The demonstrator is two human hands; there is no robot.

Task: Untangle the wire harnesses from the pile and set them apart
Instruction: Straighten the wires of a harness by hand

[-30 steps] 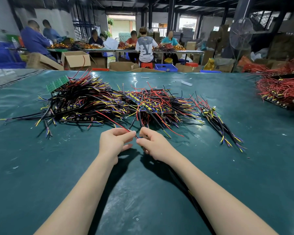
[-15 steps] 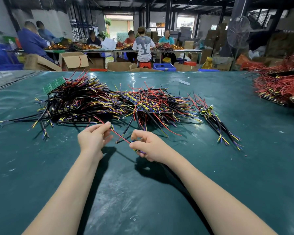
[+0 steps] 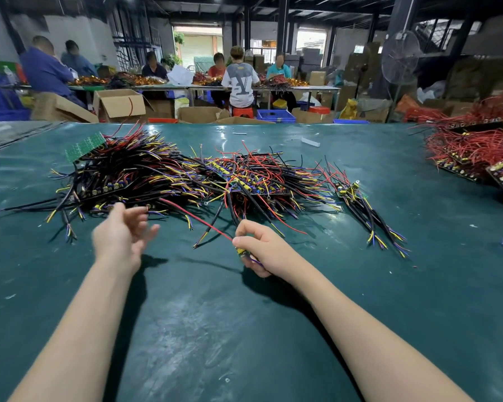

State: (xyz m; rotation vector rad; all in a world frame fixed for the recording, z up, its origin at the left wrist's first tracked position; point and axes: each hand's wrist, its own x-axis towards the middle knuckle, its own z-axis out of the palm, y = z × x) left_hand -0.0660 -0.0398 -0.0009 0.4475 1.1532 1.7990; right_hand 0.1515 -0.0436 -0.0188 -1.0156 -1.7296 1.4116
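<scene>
My left hand (image 3: 122, 239) has let go, fingers wide at 9 o'clock, so my right hand (image 3: 262, 248), pinching one harness (image 3: 241, 252), can pull its red wire (image 3: 198, 219) free from the pile (image 3: 186, 175) at 12 o'clock.

Bare left hand (image 3: 119, 240), right hand (image 3: 263, 249)

Factory floor: workers (image 3: 238, 79) at benches, cardboard boxes (image 3: 119, 104)
</scene>
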